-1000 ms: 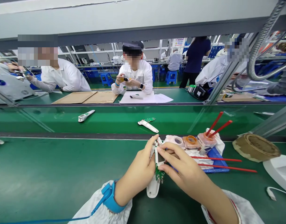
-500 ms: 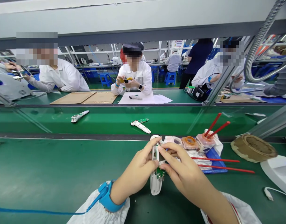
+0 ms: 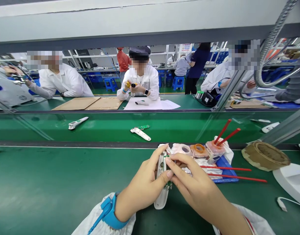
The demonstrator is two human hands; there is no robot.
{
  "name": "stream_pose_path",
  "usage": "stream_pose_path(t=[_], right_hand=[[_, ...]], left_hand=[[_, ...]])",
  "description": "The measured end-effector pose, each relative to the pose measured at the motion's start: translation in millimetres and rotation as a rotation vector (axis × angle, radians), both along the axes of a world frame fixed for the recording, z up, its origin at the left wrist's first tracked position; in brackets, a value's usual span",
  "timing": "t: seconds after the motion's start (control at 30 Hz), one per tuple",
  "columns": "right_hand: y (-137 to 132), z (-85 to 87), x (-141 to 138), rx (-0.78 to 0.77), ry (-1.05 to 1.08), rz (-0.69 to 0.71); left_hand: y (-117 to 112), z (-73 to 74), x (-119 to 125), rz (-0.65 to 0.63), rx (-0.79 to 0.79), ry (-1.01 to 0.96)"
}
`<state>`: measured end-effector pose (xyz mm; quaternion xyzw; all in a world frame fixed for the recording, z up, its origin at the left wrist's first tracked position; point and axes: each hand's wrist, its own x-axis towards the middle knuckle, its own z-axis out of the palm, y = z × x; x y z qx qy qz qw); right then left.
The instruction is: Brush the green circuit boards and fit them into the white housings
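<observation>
Between my hands is a white elongated device housing [image 3: 161,199], its lower end toward me. My left hand [image 3: 146,179] grips the housing from the left, with the index finger at its far end and the thumb across its middle. A green circuit board [image 3: 168,185] shows partly under the fingers, tilted against the housing. My right hand [image 3: 196,179] pinches the board from the right with thumb and fingertips. The fingers cover much of the board and the inside of the housing. A blue wrist strap [image 3: 113,211] circles my left wrist.
A blue tray [image 3: 224,163] with orange-lidded containers [image 3: 199,150] and red sticks [image 3: 238,177] stands right of my hands. Beyond lie a brown tape roll [image 3: 266,155] and a white cable [image 3: 282,204]. On the green belt [image 3: 110,125] lie white housings [image 3: 141,133]. Co-workers sit opposite.
The housing's lower end has swung slightly left and toward me. My left thumb has moved right across the board. The housings on the belt have shifted left.
</observation>
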<state>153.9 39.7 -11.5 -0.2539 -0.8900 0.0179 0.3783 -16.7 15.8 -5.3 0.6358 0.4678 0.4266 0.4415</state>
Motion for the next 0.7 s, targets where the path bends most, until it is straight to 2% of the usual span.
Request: stream_pose_path(t=[0.2,0.4,0.7], right_hand=[[-3,-1.6,-4,-0.021,-0.007,-0.037],[-1,-6.2,-7,-0.008,-0.005,-0.066],[1,-7.0,-9,0.023,0.065,-0.089]], left_hand=[[-2,-1.6,5,-0.01,-0.03,0.008],[-3,-4.9,12,0.043,-0.062,-0.075],[1,-14.4,13,0.033,-0.097,-0.465]])
